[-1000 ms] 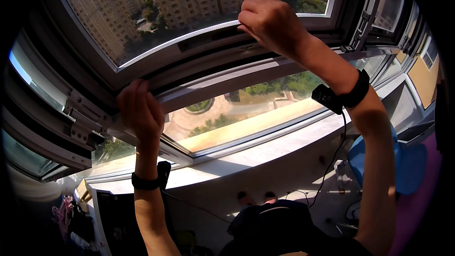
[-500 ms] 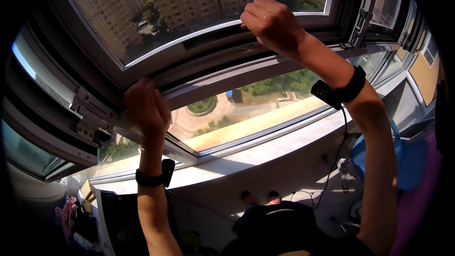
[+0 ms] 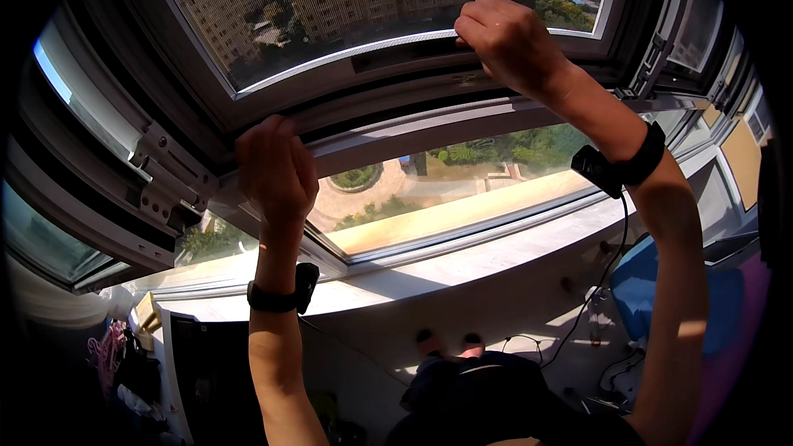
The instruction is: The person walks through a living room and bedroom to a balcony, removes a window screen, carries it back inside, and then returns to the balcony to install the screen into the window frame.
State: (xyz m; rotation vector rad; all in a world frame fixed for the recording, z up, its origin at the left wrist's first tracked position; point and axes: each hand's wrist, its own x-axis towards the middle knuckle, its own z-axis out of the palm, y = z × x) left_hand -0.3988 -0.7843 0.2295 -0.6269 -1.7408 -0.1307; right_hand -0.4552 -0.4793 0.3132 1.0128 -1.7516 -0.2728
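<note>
My right hand (image 3: 514,43) is closed in a fist at the lower edge of the window screen (image 3: 372,0), a mesh panel in a pale frame. Its fingertips are turned away, and whatever they hold is hidden. Lower and to the left, my left hand (image 3: 278,172) has its fingers bent together against the dark window frame (image 3: 330,120), near the frame's lower left corner. What lies under those fingers cannot be seen. Each wrist carries a black strap with a small device.
Below the frame, a lower glass pane (image 3: 462,169) looks down on a courtyard. A white sill (image 3: 462,256) runs beneath it. Metal hinge hardware (image 3: 169,169) sits left of my left hand. A blue chair (image 3: 661,289) stands at right; cables (image 3: 570,326) hang to the floor.
The view has shifted, so the window and both hands sit farther right in the picture. Against the frame, both hands stay in nearly the same places, still closed.
</note>
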